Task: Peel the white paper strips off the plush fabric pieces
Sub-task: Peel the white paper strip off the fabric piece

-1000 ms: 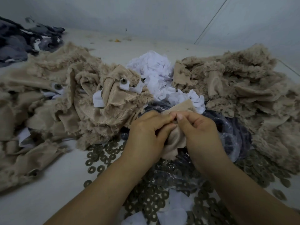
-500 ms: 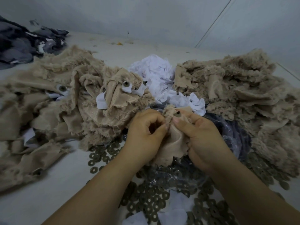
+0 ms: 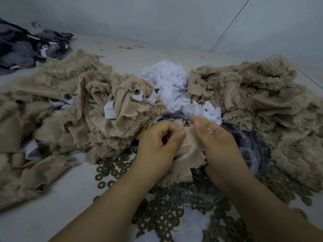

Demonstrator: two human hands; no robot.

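Both hands have drawn slightly apart since a moment ago. Left hand [image 3: 157, 145] and right hand [image 3: 216, 145] pinch one beige plush piece [image 3: 190, 151] between them, fingers clamped on its cloth, near the surface's front edge. No white strip shows on it; a hard tug could tear the fraying fabric.

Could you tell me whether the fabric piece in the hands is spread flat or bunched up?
Bunched up: the fabric piece is crumpled between the left hand and the right hand.
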